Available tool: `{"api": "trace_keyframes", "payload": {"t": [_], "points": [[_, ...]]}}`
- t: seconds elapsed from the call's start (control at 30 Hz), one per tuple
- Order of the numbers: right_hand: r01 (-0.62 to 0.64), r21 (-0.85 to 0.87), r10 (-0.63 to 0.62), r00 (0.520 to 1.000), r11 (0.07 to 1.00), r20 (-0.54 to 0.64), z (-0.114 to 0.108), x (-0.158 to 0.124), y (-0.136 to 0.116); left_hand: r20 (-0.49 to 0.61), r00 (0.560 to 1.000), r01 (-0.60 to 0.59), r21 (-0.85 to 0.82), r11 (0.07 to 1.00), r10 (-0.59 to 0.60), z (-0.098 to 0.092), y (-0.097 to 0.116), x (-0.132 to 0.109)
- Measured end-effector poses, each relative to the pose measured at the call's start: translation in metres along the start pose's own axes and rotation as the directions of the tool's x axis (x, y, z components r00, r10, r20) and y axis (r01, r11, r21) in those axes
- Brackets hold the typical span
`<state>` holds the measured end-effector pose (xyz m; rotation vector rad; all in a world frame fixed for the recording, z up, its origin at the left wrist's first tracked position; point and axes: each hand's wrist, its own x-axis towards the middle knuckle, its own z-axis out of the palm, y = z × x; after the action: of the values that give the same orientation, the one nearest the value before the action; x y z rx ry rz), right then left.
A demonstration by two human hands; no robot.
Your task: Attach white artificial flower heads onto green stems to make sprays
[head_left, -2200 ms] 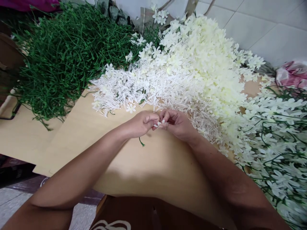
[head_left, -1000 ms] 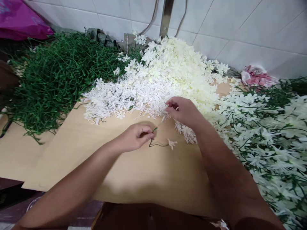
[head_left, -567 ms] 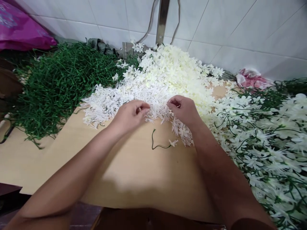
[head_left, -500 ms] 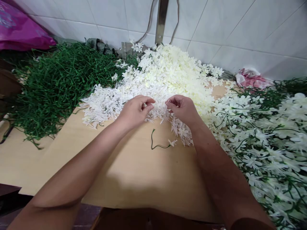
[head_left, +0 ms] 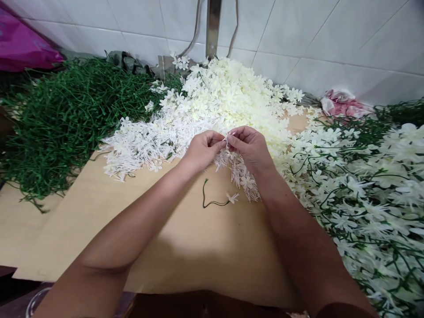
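My left hand (head_left: 205, 150) and my right hand (head_left: 249, 148) meet fingertip to fingertip over the front of a heap of white thread-like flower pieces (head_left: 179, 128). Both pinch a small white flower piece (head_left: 227, 139), mostly covered by the fingers. Behind them rises a pile of cream artificial petals (head_left: 228, 95). On the board just below my hands lies a single green stem (head_left: 212, 204) with a white flower piece (head_left: 232, 198) at its right end.
At the left is a big tangle of green plastic stems (head_left: 73, 115). Stemmed white artificial flowers (head_left: 357, 198) fill the right side. A cardboard sheet (head_left: 185, 238) covers the work surface. A magenta bag (head_left: 26, 42) and a crumpled red-and-white bag (head_left: 344, 105) lie near the tiled wall (head_left: 298, 35).
My hands were apart and have come together at the fingertips, the left one moving right. The whole view has shifted slightly.
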<state>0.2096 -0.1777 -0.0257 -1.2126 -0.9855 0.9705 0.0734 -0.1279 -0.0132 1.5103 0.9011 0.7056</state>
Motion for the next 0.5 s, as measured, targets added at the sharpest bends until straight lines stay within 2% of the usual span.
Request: {"api": "trace_keyframes", "payload": {"t": [0.1, 0.23, 0.4, 0.5], "points": [[0.011, 0.007, -0.012, 1.0, 1.0, 0.019, 0.0, 0.0, 0.001, -0.005, 1.0, -0.008, -0.044, 0.999, 0.008, -0.002, 0.002, 0.0], [0.028, -0.057, -0.027, 0.999, 0.998, 0.023, 0.001, 0.0, 0.003, 0.045, 0.998, -0.033, 0.001, 0.999, 0.033, -0.006, 0.001, -0.001], [0.089, -0.246, -0.084, 0.996, 0.965, 0.031, 0.0, -0.001, 0.001, 0.048, 0.995, -0.094, 0.152, 0.984, 0.088, -0.012, 0.002, 0.002], [0.132, -0.392, -0.144, 0.99, 0.911, 0.0, -0.009, -0.001, -0.008, 0.01, 0.993, -0.111, 0.342, 0.933, 0.115, -0.023, 0.006, 0.004]]}}
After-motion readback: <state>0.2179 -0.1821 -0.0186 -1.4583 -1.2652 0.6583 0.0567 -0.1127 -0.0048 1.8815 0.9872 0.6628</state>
